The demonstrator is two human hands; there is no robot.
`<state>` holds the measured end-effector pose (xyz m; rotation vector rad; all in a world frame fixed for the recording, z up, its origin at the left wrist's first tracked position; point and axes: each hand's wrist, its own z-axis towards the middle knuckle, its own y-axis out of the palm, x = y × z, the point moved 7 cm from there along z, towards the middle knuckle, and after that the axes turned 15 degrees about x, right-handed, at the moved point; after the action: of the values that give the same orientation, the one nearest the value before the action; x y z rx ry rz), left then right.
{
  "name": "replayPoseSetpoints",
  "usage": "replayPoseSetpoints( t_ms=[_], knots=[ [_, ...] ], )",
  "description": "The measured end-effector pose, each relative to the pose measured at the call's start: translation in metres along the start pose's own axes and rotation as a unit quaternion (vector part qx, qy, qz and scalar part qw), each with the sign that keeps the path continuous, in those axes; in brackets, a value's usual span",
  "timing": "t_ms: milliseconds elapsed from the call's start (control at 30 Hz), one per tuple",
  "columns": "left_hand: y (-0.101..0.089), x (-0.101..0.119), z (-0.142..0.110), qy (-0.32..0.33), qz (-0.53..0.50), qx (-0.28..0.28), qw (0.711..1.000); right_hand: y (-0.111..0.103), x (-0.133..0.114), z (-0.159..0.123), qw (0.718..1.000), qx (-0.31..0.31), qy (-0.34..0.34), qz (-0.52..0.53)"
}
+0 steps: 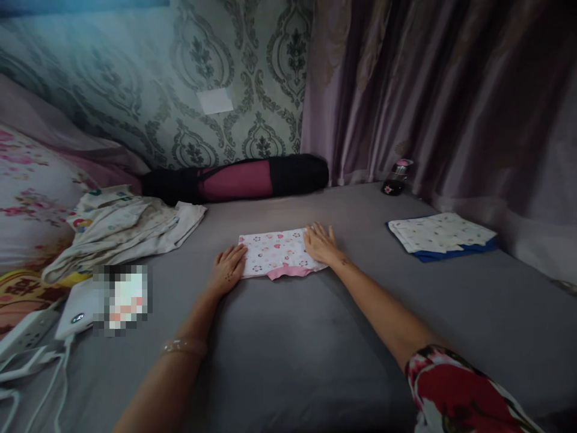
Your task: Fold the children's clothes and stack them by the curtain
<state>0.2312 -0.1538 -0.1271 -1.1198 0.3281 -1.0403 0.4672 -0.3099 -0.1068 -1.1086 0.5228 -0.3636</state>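
At the centre of the frame, a folded white cloth [276, 248] printed with hearts and flowers is laid on the grey bed [293, 337]. Its left edge is touched by the left hand [228, 267], held flat with fingers extended; its right end is partly covered by the right hand [321, 243], palm down and fingers spread. At the right of the frame, a spotted cloth [437, 231] is stacked on blue fabric [435, 255]. Rumpled clothes [130, 219] are heaped at the left.
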Motion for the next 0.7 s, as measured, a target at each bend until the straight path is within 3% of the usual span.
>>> replayPoseSetpoints(
  t_ms=[167,333,433,533,600,700],
  knots=[
    [0.000,0.002,-0.001,0.003,0.006,-0.007,1.000,0.009,0.013,-0.006,1.000,-0.011,0.001,-0.022],
    [0.000,0.002,0.000,-0.002,0.022,-0.006,1.000,0.005,0.009,-0.006,0.999,-0.011,-0.002,-0.031],
    [-0.001,0.004,0.000,-0.005,0.016,-0.012,1.000,-0.004,-0.014,-0.013,0.999,0.010,-0.032,-0.031],
    [-0.003,0.006,0.000,-0.004,0.011,-0.014,1.000,-0.009,-0.057,-0.031,0.991,0.029,-0.127,0.018],
    [-0.004,0.007,0.000,0.001,0.010,-0.014,1.000,-0.006,-0.082,-0.046,0.980,0.017,-0.192,0.047],
    [-0.004,0.007,0.000,0.001,0.009,-0.016,1.000,-0.001,-0.096,-0.057,0.974,-0.006,-0.219,0.051]
  ],
)
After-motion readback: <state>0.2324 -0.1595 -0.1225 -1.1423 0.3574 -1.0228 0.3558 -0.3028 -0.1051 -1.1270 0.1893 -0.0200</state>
